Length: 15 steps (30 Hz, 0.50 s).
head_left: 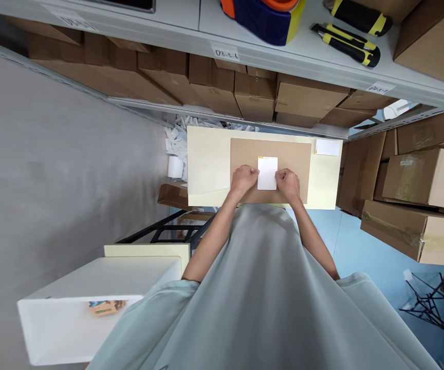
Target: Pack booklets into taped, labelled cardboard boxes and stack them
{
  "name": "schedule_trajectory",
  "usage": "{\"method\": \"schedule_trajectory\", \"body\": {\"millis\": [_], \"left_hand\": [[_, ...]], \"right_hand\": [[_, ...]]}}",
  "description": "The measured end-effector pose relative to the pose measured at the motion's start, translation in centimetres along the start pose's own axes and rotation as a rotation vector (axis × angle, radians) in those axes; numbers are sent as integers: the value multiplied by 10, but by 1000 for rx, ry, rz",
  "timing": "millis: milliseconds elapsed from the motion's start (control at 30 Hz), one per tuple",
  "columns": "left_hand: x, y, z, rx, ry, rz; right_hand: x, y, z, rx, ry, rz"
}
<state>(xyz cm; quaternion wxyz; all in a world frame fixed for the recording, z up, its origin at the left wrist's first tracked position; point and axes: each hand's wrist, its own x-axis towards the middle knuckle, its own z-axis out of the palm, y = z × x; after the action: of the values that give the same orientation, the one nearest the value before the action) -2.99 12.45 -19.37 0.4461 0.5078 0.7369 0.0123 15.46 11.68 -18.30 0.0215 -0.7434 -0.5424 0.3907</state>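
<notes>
A small white sheet (267, 173) with an orange-yellow mark at its top left lies upright over a brown board (241, 152) on the pale yellow tabletop (208, 159). Whether it is paper, card or a pad, I cannot make out. My left hand (244, 178) pinches its left edge with curled fingers. At the opposite edge, slightly lower, the fingertips of my right hand (288, 184) close on the sheet too. Another white piece (327, 147) with a similar orange mark rests at the table's far right corner.
Ahead, a grey shelf (302, 56) carries utility knives (347, 43) and a blue tape dispenser (264, 20), with cardboard boxes (256, 97) beneath. More boxes (410, 177) are stacked to the right. A white bin (102, 298) stands at lower left; white scraps (176, 141) lie beyond the table's left end.
</notes>
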Motion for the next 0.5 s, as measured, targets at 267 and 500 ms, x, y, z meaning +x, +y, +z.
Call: {"method": "schedule_trajectory", "body": {"millis": [267, 500], "left_hand": [[8, 5, -4, 16, -31, -19], [19, 1, -3, -7, -57, -43]], "right_hand": [[3, -4, 0, -51, -1, 18], [6, -3, 1, -57, 8, 18]]}}
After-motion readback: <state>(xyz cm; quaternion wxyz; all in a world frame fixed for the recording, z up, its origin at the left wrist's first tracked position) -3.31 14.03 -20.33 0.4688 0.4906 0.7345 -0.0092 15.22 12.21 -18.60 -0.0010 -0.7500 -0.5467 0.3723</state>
